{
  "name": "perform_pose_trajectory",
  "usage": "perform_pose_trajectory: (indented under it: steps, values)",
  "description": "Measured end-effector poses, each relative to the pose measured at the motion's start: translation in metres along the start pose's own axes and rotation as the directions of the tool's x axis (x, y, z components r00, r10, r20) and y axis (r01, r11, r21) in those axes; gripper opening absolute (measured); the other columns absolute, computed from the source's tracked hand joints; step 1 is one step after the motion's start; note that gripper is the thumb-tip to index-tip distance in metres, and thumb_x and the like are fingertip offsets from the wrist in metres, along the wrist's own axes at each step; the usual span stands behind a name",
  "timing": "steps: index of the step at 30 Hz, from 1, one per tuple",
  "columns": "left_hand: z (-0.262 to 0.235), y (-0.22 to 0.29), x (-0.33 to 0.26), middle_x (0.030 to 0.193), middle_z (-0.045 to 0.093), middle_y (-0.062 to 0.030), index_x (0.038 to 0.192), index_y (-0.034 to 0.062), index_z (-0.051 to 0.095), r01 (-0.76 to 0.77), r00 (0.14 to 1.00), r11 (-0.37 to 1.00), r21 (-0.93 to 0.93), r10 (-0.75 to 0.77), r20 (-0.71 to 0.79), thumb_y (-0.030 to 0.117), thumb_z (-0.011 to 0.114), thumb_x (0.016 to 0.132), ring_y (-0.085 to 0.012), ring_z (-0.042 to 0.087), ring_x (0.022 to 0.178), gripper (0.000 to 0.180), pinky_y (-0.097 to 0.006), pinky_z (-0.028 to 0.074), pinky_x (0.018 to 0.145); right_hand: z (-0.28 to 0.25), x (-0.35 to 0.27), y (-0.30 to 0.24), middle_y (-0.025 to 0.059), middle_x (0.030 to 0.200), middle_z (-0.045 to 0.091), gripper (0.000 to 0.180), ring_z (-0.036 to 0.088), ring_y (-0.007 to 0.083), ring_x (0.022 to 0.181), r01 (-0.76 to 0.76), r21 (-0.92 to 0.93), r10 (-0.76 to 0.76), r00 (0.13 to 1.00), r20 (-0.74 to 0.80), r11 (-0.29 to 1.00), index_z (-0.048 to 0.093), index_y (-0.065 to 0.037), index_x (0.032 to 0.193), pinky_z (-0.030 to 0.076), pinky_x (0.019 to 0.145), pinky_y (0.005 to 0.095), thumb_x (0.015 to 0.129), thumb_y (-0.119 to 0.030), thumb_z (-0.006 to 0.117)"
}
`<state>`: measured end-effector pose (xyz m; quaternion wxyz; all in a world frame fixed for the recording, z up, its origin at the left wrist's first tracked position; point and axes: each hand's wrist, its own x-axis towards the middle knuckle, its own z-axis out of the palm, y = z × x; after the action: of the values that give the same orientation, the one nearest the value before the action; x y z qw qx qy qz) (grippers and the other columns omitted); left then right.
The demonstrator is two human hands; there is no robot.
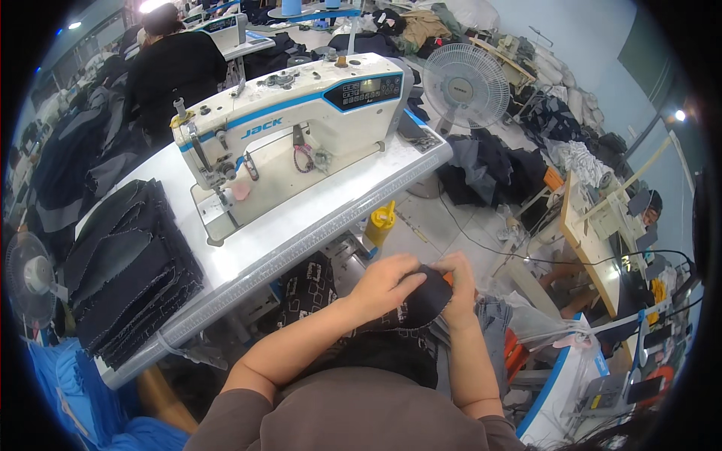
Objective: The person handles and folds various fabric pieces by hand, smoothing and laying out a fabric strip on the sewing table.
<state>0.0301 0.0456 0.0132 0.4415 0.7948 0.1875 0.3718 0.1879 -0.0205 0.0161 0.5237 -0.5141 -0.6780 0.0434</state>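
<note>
Both my hands hold a dark fabric piece (429,297) with a curved edge, above my lap and in front of the sewing table. My left hand (385,287) pinches its left side, thumb lying over the cloth. Along its right edge my right hand (457,289) has its fingers closed on the same piece; part of these fingers is hidden behind the cloth. Beyond them stands a white and blue sewing machine (293,120) on its white table (331,218). At the table's left end lies a thick stack of dark cut fabric pieces (135,263).
A yellow bottle (381,222) stands just past my hands, below the table's edge. A white fan (466,86) is behind the machine, and another fan (34,274) is at far left. Grey cloth (492,331) hangs at my right. A person in black (173,75) sits ahead.
</note>
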Motion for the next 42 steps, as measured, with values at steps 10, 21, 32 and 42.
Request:
perform_pose_trajectory:
  steps: [10, 21, 32, 42]
  values:
    - [0.016, 0.0, -0.012, 0.078, 0.051, -0.0158, 0.083, 0.0005, 0.052, -0.042, 0.99, 0.992, 0.121, 0.057, -0.127, 0.012, 0.055, 0.085, -0.0362, 0.052, 0.078, 0.012, -0.04, 0.041, 0.069, 0.009, -0.014, 0.005, 0.0082, 0.073, 0.053, 0.021, 0.051, 0.0271, 0.069, 0.198, -0.38, -0.258, 0.959, -0.114, 0.904, 0.056, -0.005, 0.081, 0.038, 0.068, 0.0387, 0.066, -0.015, 0.066]
    - [0.014, 0.0, -0.014, 0.078, 0.051, -0.0151, 0.083, 0.0017, 0.052, -0.046, 0.994, 0.974, 0.221, 0.066, -0.085, 0.012, 0.055, 0.084, -0.0354, 0.052, 0.077, 0.011, -0.041, 0.041, 0.068, 0.01, -0.012, 0.003, 0.0086, 0.072, 0.052, 0.018, 0.05, 0.0268, 0.07, 0.148, -0.386, -0.192, 0.978, -0.079, 0.911, 0.055, -0.004, 0.078, 0.036, 0.07, 0.0381, 0.069, -0.017, 0.063]
    - [-0.031, -0.011, -0.014, 0.074, 0.051, -0.0133, 0.088, 0.0004, 0.053, 0.247, 0.957, 0.955, -0.164, -0.214, 0.196, 0.02, 0.056, 0.086, -0.0284, 0.054, 0.074, 0.02, -0.036, 0.043, 0.068, 0.012, 0.001, -0.004, 0.0089, 0.072, 0.055, 0.018, 0.053, 0.027, 0.07, 0.115, -0.25, -0.089, 0.989, 0.114, 0.961, 0.057, -0.005, 0.077, 0.038, 0.071, 0.0372, 0.068, -0.019, 0.063]
    - [-0.024, -0.022, -0.031, 0.083, 0.053, -0.0142, 0.091, 0.0004, 0.055, -0.035, 0.979, 0.998, -0.048, 0.044, 0.201, 0.014, 0.056, 0.086, -0.0293, 0.054, 0.083, 0.015, -0.036, 0.043, 0.076, 0.002, -0.019, -0.002, 0.0118, 0.072, 0.058, 0.022, 0.057, 0.0278, 0.071, 0.022, -0.034, -0.01, 0.949, 0.314, 0.999, 0.064, -0.004, 0.082, 0.041, 0.071, 0.0345, 0.067, -0.02, 0.068]
